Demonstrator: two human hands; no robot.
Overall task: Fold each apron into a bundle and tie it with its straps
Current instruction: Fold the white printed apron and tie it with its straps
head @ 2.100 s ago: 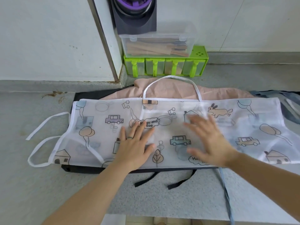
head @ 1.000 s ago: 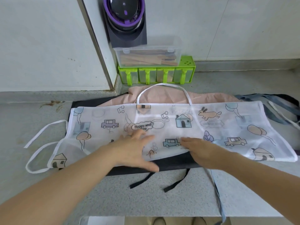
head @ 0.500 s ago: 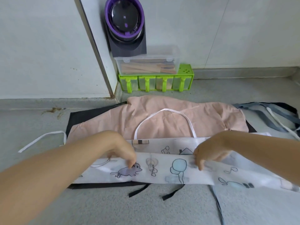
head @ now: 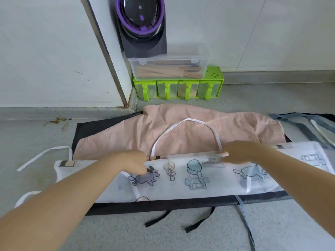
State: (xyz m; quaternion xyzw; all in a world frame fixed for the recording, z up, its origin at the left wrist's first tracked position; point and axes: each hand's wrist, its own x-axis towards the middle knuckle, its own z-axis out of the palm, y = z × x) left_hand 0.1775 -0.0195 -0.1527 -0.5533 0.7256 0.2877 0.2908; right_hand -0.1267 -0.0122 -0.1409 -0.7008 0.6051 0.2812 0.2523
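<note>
Both hands, left [head: 135, 163] and right [head: 235, 153], pinch the white apron's [head: 199, 180] far fold edge, likely to keep it flat and narrow for bundling.

White cartoon-print apron [head: 208, 178] — pink apron [head: 181, 127] beneath

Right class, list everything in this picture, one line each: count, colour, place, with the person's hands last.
printed apron: one, white, folded atop the pile
pink apron: one, pink, beneath it
black apron: one, black, pile bottom
blue-grey straps: several, blue-grey, far right
condiment rack: one, green, by wall
clear box: one, transparent, on rack
device: one, black-purple, above box
counter: one, grey, underneath
left hand: one, grips printed apron's far edge
right hand: one, grips same edge
</note>
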